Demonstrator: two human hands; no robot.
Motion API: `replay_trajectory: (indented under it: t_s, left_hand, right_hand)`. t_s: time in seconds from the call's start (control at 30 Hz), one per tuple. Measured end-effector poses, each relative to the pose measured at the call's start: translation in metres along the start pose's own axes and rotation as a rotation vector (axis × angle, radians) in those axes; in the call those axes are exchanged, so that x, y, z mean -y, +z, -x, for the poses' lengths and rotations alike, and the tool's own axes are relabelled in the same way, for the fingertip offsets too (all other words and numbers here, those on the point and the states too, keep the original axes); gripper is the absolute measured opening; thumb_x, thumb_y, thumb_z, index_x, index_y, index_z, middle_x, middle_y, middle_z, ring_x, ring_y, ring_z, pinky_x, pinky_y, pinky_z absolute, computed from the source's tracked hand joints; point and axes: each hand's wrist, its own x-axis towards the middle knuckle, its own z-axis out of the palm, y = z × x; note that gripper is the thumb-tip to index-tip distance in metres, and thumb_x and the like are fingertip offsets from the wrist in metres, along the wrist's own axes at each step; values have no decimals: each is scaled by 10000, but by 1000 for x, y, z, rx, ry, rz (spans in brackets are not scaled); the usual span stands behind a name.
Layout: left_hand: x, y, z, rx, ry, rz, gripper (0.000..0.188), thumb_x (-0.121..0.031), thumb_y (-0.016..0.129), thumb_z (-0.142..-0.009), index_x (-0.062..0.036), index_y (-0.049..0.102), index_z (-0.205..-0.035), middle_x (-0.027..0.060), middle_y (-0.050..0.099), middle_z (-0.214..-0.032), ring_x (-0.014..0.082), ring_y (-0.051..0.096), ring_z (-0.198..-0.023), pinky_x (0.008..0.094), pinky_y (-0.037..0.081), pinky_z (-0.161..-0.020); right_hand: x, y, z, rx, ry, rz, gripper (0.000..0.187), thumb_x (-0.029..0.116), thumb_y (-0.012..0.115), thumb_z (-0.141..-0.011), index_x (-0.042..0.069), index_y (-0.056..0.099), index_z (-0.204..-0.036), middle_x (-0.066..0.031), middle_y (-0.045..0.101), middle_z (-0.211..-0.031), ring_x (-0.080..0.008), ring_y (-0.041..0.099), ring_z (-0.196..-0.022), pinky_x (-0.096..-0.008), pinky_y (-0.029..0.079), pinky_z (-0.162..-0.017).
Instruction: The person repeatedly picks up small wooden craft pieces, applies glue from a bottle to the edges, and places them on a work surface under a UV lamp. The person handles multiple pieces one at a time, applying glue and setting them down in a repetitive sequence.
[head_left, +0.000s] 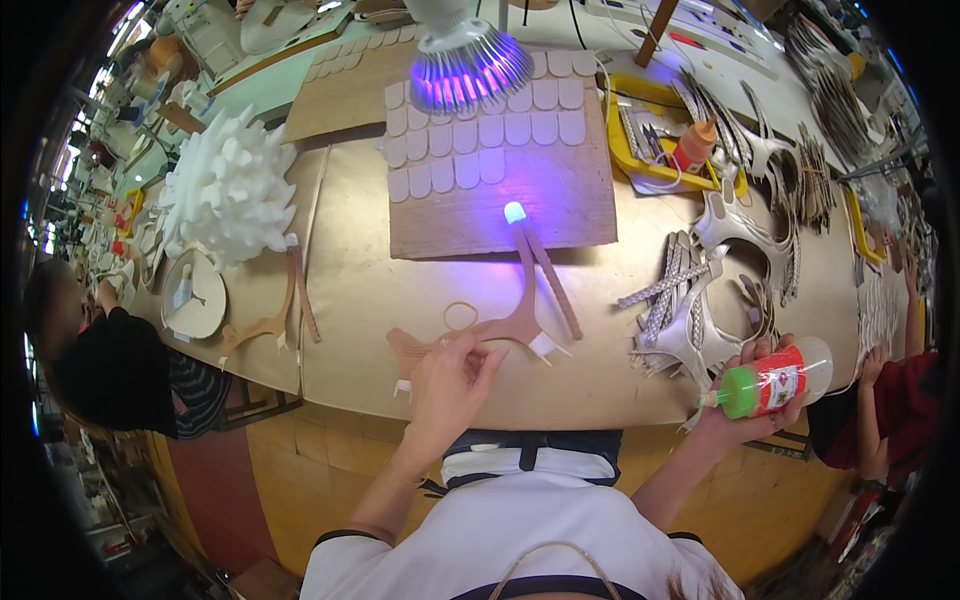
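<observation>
Two hands are busy, and I read this as the gluing step on a flat tan leather strap piece [500,325] lying on the cardboard-covered bench [350,290] just under the violet lamp [465,70]. My left hand [445,385] pinches the piece's near edge, wrist bent down, forearm rising from below. My right hand [750,400] is wrapped tight round a red glue bottle with a green cap [770,382], held off to the side, nozzle pointing left. Next I'd need to steady the piece and bring the nozzle over it.
</observation>
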Motion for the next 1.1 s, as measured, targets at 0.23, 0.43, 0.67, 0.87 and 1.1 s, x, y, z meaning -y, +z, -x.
replay_trajectory:
  t_s: [0.23, 0.43, 0.67, 0.87, 1.1]
  left_hand:
    - [-20, 48, -89, -457, 162, 228, 288, -224, 703, -821, -10, 579, -966, 75, 665, -770, 172, 631, -708, 309, 492, -687]
    - [-39, 59, -90, -293, 28, 464, 253, -206, 714, -813, -26, 555, -895, 71, 655, -754, 184, 620, -645, 331, 479, -613]
    - [-29, 39, -79, -590, 529, 67, 187, -1, 703, -700, -73, 564, -804, 59, 576, -673, 228, 564, -573, 349, 410, -522]
    - [-26, 14, -92, -734, 587, -18, 219, -9, 711, -649, -106, 588, -802, 35, 578, -749, 228, 576, -690, 356, 435, -624]
    - [-22, 10, -103, -911, 628, 46, 240, -39, 731, -653, -150, 591, -814, 120, 468, -1158, 351, 455, -1063, 400, 411, -799]
  right_hand:
    - [-12, 25, -23, -15, 6, 60, 677, 438, 532, -833, -40, 406, -1295, -143, 509, -919, -169, 491, -752, -248, 455, -579]
    - [-29, 39, -38, 111, 134, -21, 753, 379, 602, -798, -19, 314, -1368, -146, 475, -1020, -218, 527, -940, -309, 493, -715]
    - [-102, 76, -44, 523, 618, 18, 822, 358, 788, -641, -10, 395, -1263, -322, 403, -1318, -253, 604, -808, -321, 543, -639]
    - [-157, 94, -42, 610, 664, -94, 782, 351, 793, -621, -24, 393, -1179, -207, 533, -971, -284, 604, -704, -391, 544, -708]
    - [-170, 87, -47, 619, 778, -368, 748, 296, 762, -621, -45, 378, -1164, -173, 514, -876, -307, 605, -716, -461, 525, -828]
